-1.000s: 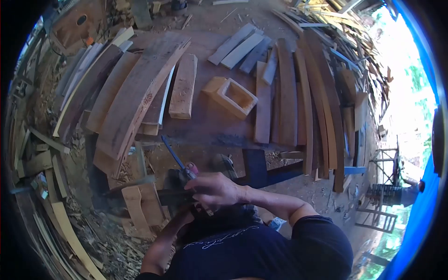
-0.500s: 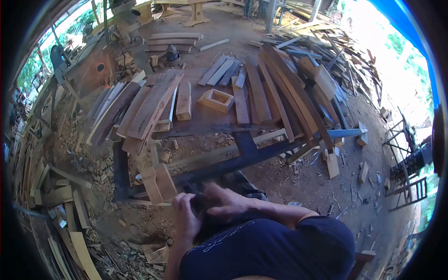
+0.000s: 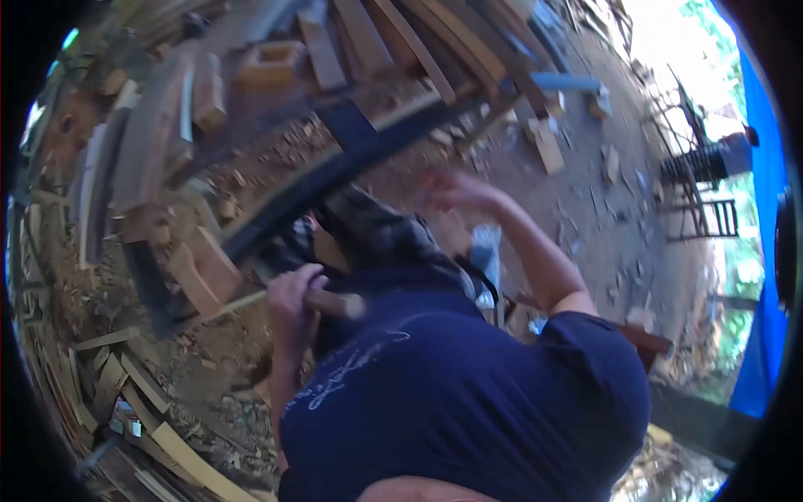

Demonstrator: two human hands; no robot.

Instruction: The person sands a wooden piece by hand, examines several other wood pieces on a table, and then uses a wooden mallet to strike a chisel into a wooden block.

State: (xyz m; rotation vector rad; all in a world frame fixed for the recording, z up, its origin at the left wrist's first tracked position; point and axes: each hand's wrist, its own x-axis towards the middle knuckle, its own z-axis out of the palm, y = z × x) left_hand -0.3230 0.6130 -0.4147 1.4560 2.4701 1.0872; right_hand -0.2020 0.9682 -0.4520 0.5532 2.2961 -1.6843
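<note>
My left hand point(image 3: 293, 291) is closed around a short wooden piece point(image 3: 336, 303), whose blunt end points right in front of the dark blue shirt. Out to the right, over the dirt floor, my right hand point(image 3: 458, 192) is blurred by motion; its fingers look apart, with nothing visible in them. A flat, curved-cut board point(image 3: 205, 272) lies at the corner of the dark frame, left of my left hand. Beyond the frame's dark beam point(image 3: 335, 171) is a hollow rectangular wooden block point(image 3: 272, 63).
Long planks point(image 3: 155, 125) lie across the work surface ahead. Scrap wood point(image 3: 180, 452) is piled at the lower left. A clear plastic item point(image 3: 485, 251) is near my right forearm. Dark stacked chairs point(image 3: 694, 167) and a blue tarp point(image 3: 757, 335) are at the right.
The view has tilted down and turned. My right hand has moved away from my left hand, out to the right. The wooden piece in my left hand now shows clearly.
</note>
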